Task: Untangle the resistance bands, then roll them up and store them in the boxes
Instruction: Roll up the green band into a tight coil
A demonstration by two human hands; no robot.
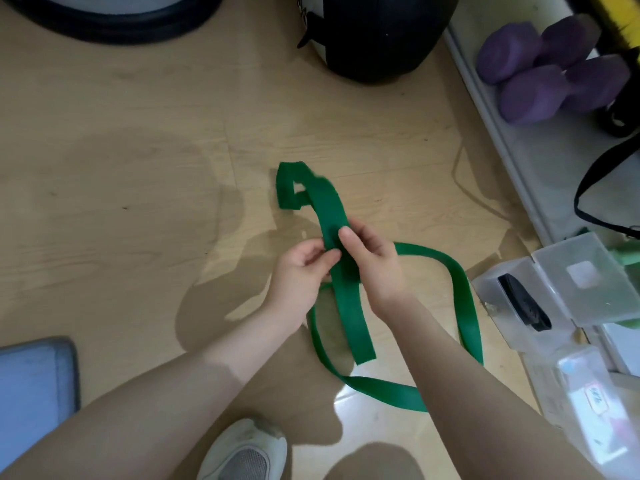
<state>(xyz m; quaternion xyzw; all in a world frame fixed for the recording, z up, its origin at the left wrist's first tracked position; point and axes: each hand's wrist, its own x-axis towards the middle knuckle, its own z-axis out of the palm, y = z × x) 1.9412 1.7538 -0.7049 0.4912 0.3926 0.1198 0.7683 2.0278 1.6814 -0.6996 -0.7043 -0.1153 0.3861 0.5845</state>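
Over the floor [138,133] hangs a green band [349,313], its far end folded into a small loop, its long slack curling near the boxes [561,289] at right. Both hands hold it mid-length: the left hand [301,271] pinches one edge, and the right hand [374,261] grips it with the thumb on top. To do this well, I judge the hands should slide apart along the strap, keeping it flat and shaking out twists, before rolling tightly from one end.
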